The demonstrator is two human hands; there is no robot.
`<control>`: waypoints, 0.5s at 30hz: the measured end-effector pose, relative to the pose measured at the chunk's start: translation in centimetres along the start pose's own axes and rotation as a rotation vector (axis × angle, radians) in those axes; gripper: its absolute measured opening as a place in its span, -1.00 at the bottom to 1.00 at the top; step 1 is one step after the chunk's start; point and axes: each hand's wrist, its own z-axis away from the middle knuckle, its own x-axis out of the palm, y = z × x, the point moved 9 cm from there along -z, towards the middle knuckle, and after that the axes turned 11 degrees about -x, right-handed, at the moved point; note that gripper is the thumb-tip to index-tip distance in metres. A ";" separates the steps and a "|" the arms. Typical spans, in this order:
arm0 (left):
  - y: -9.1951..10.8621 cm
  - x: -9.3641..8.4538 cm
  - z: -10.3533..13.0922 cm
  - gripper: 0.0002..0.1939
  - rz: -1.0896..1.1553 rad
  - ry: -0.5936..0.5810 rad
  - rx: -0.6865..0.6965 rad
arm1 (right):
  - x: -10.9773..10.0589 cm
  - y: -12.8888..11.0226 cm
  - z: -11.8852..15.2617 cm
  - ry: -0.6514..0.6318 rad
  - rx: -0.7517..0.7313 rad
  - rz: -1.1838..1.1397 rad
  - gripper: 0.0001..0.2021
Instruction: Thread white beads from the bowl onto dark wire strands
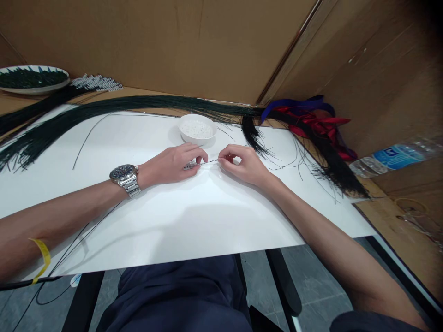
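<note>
My left hand (178,163), with a metal wristwatch (123,175) at the wrist, is closed on a small white piece with dark dots (189,165), perhaps strung beads. Out of its fingers runs a thin dark strand (209,162), and more of it trails back under the forearm. My right hand (245,162) pinches the strand's other end between thumb and forefinger, a short way to the right. Just behind both hands stands a white bowl (197,129) with tiny white beads in it. Whether the strand is wire or thread I cannot tell.
Long bundles of dark strands (138,102) lie along the back of the white tabletop (166,230). At the back left are a plate (34,87) of dark green pieces and striped bead-like pieces (97,83). Red ribbon (321,122) and a plastic bottle (394,156) lie right.
</note>
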 end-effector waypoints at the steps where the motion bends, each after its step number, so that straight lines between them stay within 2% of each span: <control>1: 0.0 0.0 0.0 -0.79 0.000 0.000 -0.001 | 0.0 0.0 0.0 0.000 0.001 0.000 -0.91; 10: 0.0 0.0 0.0 -0.81 0.007 -0.003 0.002 | 0.0 0.0 0.1 -0.003 0.004 -0.002 -0.91; 15: 0.4 -0.6 -0.2 -0.79 0.036 0.075 -0.004 | 0.2 -0.7 0.1 0.015 -0.003 -0.043 -0.92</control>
